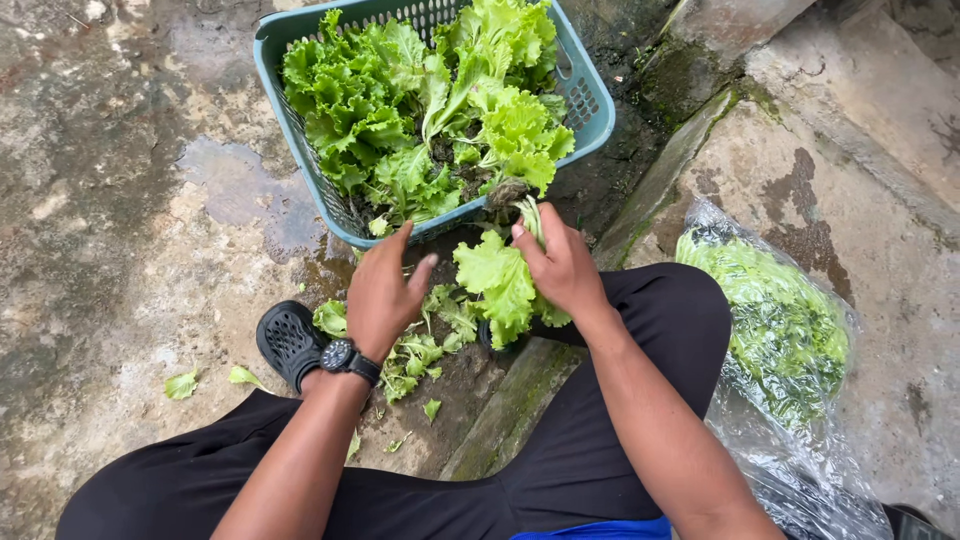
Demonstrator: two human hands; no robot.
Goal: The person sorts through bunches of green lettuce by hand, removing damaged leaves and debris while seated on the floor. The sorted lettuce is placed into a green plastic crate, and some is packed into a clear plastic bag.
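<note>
Nearest: two knees in black trousers point(600, 450), spread wide, taking up most of the bottom edge of the concrete floor point(110, 260). One black watch point(340, 356) on the left wrist. One black clog point(288, 342) just beside that wrist, on the wet floor. Between the knees, one low concrete kerb point(515, 405), mossy, running up and to the right toward the steps.

Left hand point(385, 295) loosely open, fingers spread and curled, holding nothing, hovering over a small pile of torn leaves point(415, 350). Right hand point(560, 268) closed around the stem of one lettuce head point(500, 285), thumb across the stalk, leaves hanging down between the two hands, just below the basket's near rim.

Scattered scraps point(182, 384) on the floor to the left of the clog, two clear pieces, a few more smaller bits near the left knee.

At the right edge, one clear plastic bag point(790, 340) with more lettuce inside, lying on the raised concrete step, touching the right knee; little free room on that side.

Farther off, one teal plastic basket point(590, 100), tilted, heaped with lettuce heads, too overlapped to count, its near corner nearly touching both hands. One puddle point(240, 190) left of the basket. Open floor wide along the left edge; stone ledges closing in the far right corner.
</note>
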